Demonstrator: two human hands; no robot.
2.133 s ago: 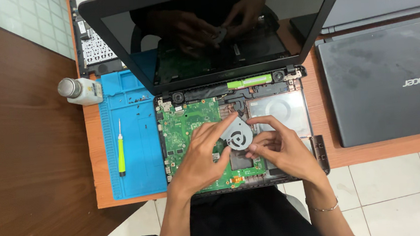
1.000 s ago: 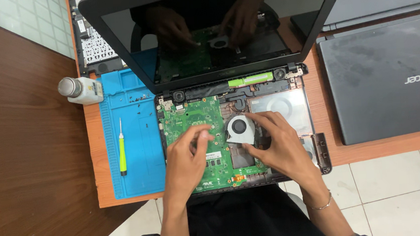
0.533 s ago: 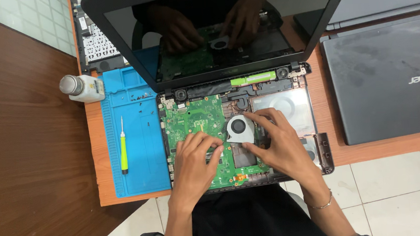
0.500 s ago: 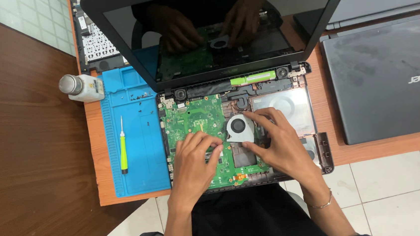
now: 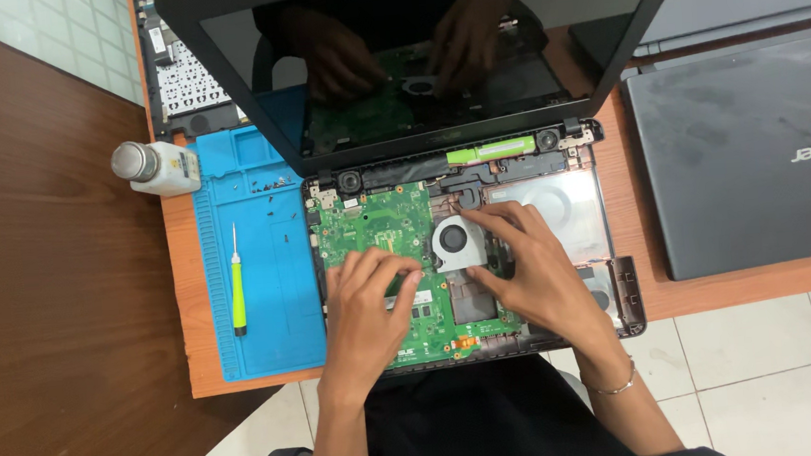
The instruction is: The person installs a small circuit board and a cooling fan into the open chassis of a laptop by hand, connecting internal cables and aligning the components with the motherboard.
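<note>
The round grey cooling fan with its dark hub (image 5: 455, 240) is being pressed at its right rim by the fingertips (image 5: 484, 220) of the right hand (image 5: 534, 271), which are curled closed against the housing; whether it is being pinched or only pushed cannot be told. The left hand (image 5: 368, 303) is being rested flat, fingers extended and gripping nothing, on the green printed circuit board (image 5: 376, 225) at nine o'clock of the fan.

If the fan is being tilted or forced, its thin cable or the board's small parts could be strained; palm pressure could also flex the board.

The fan is being seated near the centre of the opened black laptop base (image 5: 622, 288), at six o'clock of the hinge bar, and looks flat and unbroken. At nine o'clock, a yellow-green screwdriver (image 5: 235, 285) is lying on the blue silicone work mat (image 5: 279, 334) over the orange-brown tabletop (image 5: 190, 303).
</note>
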